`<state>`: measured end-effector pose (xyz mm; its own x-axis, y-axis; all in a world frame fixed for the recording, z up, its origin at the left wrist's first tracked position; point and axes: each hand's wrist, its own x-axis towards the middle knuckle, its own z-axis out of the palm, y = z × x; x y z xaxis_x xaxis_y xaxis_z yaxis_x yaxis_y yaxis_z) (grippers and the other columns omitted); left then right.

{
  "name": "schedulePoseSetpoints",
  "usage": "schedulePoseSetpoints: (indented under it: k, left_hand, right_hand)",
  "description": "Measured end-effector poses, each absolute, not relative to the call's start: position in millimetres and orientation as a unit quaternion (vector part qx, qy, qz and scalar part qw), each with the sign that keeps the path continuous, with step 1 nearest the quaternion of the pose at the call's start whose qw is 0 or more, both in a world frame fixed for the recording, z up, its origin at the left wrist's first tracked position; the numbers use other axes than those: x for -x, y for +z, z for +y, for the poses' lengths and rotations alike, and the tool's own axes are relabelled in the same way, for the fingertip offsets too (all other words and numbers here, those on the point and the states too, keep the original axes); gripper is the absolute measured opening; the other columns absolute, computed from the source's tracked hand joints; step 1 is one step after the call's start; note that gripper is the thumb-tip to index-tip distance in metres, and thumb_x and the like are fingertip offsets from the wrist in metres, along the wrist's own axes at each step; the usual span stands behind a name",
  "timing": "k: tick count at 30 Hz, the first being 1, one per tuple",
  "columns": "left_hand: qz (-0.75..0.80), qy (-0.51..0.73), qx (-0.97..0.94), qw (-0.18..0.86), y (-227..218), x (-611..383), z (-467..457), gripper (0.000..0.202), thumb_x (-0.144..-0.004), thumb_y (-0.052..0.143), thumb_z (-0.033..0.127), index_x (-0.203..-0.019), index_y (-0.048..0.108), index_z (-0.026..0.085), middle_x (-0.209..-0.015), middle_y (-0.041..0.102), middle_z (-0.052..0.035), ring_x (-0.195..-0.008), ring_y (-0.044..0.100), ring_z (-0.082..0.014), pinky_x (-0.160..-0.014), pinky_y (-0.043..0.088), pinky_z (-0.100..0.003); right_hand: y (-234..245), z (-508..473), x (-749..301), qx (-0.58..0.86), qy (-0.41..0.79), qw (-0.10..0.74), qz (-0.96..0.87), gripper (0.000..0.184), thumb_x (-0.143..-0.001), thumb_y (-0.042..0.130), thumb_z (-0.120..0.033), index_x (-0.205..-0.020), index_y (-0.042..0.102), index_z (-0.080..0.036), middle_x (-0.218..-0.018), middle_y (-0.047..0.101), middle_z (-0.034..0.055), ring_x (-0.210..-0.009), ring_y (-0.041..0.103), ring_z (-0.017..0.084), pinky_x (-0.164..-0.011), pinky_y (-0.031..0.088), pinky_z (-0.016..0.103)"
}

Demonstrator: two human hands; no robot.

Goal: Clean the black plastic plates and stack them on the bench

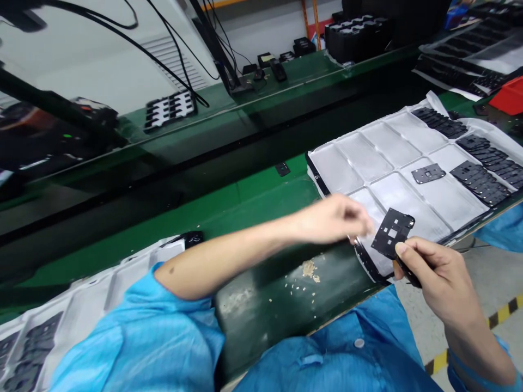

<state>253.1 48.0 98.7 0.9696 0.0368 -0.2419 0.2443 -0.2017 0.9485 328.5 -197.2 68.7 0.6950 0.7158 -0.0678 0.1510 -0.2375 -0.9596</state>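
My right hand [437, 272] grips a thin black plastic plate [384, 239] with square cut-outs, thumb on top near its lower corner. Another dark piece sticks out below the thumb; I cannot make out what it is. Just left of the plate is my left hand [335, 218], blurred, its fingers curled in and apart from the plate. Whether anything is between those fingertips is too smeared to see. Under both hands' reach lies a white compartment tray [396, 147]. One loose plate [428, 173] rests in it, and rows of overlapping black plates [480, 182] fill its right side.
A second white tray [85, 305] with black plates stands at lower left. Small pale bits [310, 270] are scattered on the green bench [261, 305]. One dark piece [282, 169] lies farther back. A red bin [509, 97] sits at far right; a raised shelf [302, 76] runs behind.
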Motion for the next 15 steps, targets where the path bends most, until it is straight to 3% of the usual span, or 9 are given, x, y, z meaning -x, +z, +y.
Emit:
schedulePoseSetpoints:
  k: [4,6,8,11,15]
  left_hand:
    - [0.242,0.254,-0.856,0.38,82.4,-304.2,142.0,0.022,-0.091,0.074,0.024,-0.109,0.078,0.012,-0.117,0.08,-0.0142,-0.107,0.073,-0.0237,-0.098,0.057,-0.034]
    - [0.295,0.269,-0.863,0.311,67.9,-327.8,179.2,0.041,-0.092,0.076,0.028,-0.128,0.074,0.007,-0.142,0.072,-0.0216,-0.129,0.068,-0.0311,-0.11,0.053,-0.04]
    - [0.302,0.209,-0.879,0.304,52.8,-342.9,197.3,0.044,-0.097,0.07,0.03,-0.133,0.072,0.004,-0.144,0.071,-0.0229,-0.13,0.069,-0.0321,-0.114,0.051,-0.041]
    - [0.27,0.122,-0.903,0.31,36.4,-348.9,196.7,0.039,-0.103,0.061,0.035,-0.123,0.078,0.007,-0.128,0.08,-0.0177,-0.119,0.074,-0.0322,-0.109,0.055,-0.04]
    - [0.269,0.11,-0.915,0.279,30.3,-345.9,189.2,0.033,-0.099,0.059,0.028,-0.119,0.081,0.012,-0.126,0.082,-0.014,-0.115,0.076,-0.031,-0.107,0.056,-0.039]
  right_hand:
    - [48.6,-222.6,-344.2,0.764,0.203,0.568,-0.23,0.049,-0.103,0.068,-0.052,-0.066,0.067,-0.02,-0.057,0.06,0.0004,-0.049,0.046,0.012,-0.047,0.036,0.026]
    - [35.9,-236.5,-350.8,0.749,0.171,0.613,-0.183,0.046,-0.102,0.069,-0.053,-0.07,0.068,-0.021,-0.06,0.062,0.0007,-0.049,0.042,0.012,-0.046,0.033,0.028]
    - [24.6,-247.5,-354.7,0.729,0.151,0.651,-0.147,0.041,-0.101,0.071,-0.052,-0.074,0.068,-0.021,-0.061,0.062,0.0,-0.049,0.039,0.012,-0.046,0.031,0.028]
    - [12.4,-256.6,-357.0,0.71,0.135,0.68,-0.122,0.037,-0.101,0.072,-0.047,-0.076,0.068,-0.021,-0.062,0.062,-0.0008,-0.049,0.039,0.011,-0.047,0.03,0.028]
    - [4.0,-259.7,-358.1,0.704,0.144,0.685,-0.118,0.038,-0.101,0.073,-0.047,-0.074,0.068,-0.021,-0.062,0.063,-0.0009,-0.048,0.039,0.01,-0.047,0.03,0.027]
